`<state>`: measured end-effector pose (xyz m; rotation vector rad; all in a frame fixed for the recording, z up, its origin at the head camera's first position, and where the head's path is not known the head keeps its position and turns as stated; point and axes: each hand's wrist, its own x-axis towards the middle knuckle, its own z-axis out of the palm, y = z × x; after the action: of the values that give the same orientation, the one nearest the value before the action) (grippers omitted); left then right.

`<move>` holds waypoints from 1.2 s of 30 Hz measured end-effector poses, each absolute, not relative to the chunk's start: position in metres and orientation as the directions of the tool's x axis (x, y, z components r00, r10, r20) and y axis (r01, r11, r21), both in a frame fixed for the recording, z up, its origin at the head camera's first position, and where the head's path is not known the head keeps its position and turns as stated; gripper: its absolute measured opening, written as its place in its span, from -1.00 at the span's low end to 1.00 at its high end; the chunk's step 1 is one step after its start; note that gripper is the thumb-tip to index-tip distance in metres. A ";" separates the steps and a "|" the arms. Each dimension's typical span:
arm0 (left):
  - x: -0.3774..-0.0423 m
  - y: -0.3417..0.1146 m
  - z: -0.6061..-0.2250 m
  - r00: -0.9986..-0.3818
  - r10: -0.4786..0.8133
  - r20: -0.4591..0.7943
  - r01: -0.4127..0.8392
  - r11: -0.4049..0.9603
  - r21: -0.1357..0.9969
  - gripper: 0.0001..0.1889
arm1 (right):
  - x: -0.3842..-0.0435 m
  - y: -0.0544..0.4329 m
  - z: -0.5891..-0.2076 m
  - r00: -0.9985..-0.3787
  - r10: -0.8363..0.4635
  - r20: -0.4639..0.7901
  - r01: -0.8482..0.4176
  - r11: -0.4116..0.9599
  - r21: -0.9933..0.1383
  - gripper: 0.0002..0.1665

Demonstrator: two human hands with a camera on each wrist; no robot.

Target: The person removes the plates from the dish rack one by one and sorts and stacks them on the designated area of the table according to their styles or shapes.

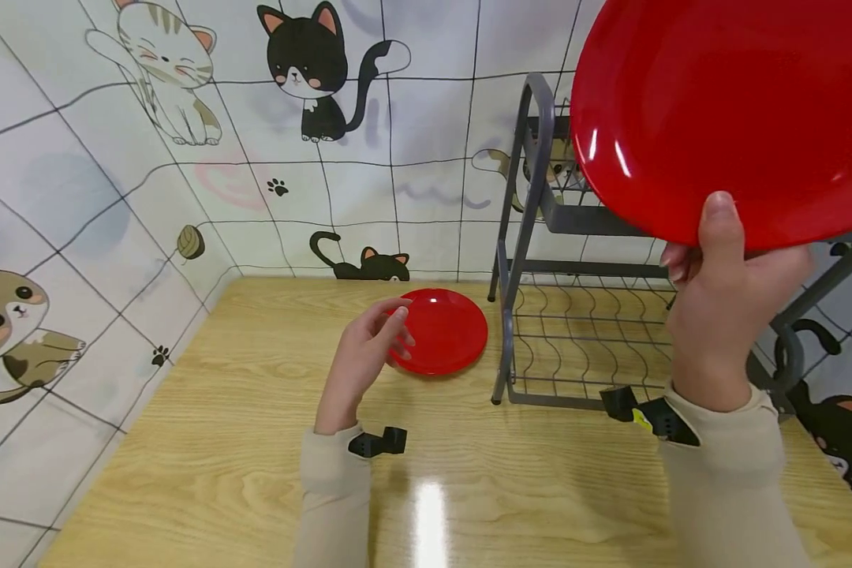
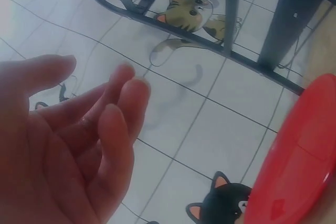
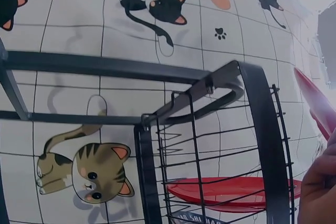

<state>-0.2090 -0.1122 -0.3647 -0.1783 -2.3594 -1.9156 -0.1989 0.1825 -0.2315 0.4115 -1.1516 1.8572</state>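
With my right hand [image 1: 734,312] I am gripping a large red plate [image 1: 724,118] by its lower rim; the thumb lies on the front face, and the other fingers are mostly hidden behind. This plate is raised in the air, in front of the upper part of a grey rack [image 1: 596,219]. My left hand [image 1: 369,347] holds nothing; its fingers are loosely bent, and in the left wrist view they are apart from the small red plate [image 1: 447,335], which lies on the wooden table [image 1: 255,442], just left of the rack. The rack has a wire shelf [image 1: 592,335] low over the table. Through the rack's wires, the right wrist view shows a red shape [image 3: 236,188], but I cannot tell where exactly it rests. Behind everything is a white tiled wall [image 1: 426,189] with drawn cats.
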 end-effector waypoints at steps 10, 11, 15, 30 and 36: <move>-0.179 -0.107 -0.325 -0.974 0.031 0.225 0.225 0.259 0.939 -0.67 | -0.182 0.179 -0.267 -0.632 0.460 0.624 -0.767 -0.257 -0.588 -0.54; -0.178 -0.107 -0.323 -0.972 0.028 0.234 0.233 0.262 0.936 -0.68 | -0.181 0.179 -0.271 -0.648 0.452 0.613 -0.756 -0.286 -0.589 -0.55; -0.178 -0.107 -0.322 -0.959 0.041 0.282 0.283 0.243 0.928 -0.70 | -0.177 0.178 -0.285 -0.703 0.421 0.573 -0.711 -0.380 -0.592 -0.56; -0.172 -0.097 -0.317 -0.917 0.087 0.389 0.397 0.283 0.873 -0.70 | -0.165 0.183 -0.314 -0.715 0.402 0.573 -0.699 -0.456 -0.552 -0.71; -0.171 -0.093 -0.316 -0.911 0.099 0.400 0.411 0.297 0.862 -0.70 | -0.165 0.184 -0.315 -0.698 0.371 0.613 -0.716 -0.404 -0.570 -0.80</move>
<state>-0.1711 -0.0933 -0.3156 -0.4648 -2.2972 -1.6527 -0.1647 0.1837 -0.3149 0.5209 -1.1275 2.1247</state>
